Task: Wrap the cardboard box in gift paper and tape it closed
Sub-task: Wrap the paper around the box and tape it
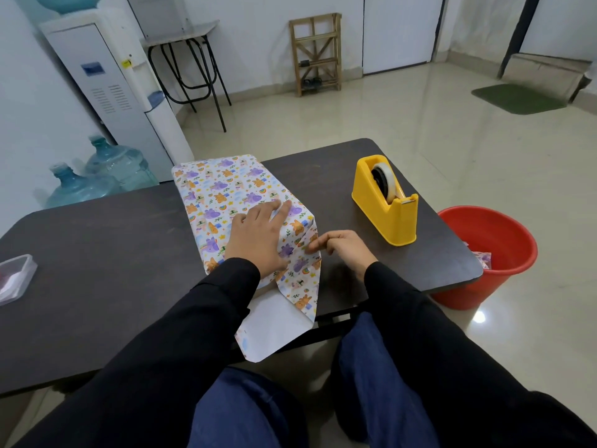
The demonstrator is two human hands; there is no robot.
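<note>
A box covered in white gift paper (216,189) printed with purple and orange animals lies on the dark table (97,247). My left hand (258,234) presses flat on top of the wrapped box near its near end. My right hand (339,247) pinches the paper's folded edge at the box's near right corner. A loose flap of paper (277,321) hangs over the table's front edge, showing its white underside. A yellow tape dispenser (386,202) stands on the table to the right of the box.
A clear plastic container (14,278) sits at the table's left edge. A red bucket (484,257) with paper scraps stands on the floor at the right. Water bottles (97,179) and a white water dispenser (106,85) are behind the table on the left.
</note>
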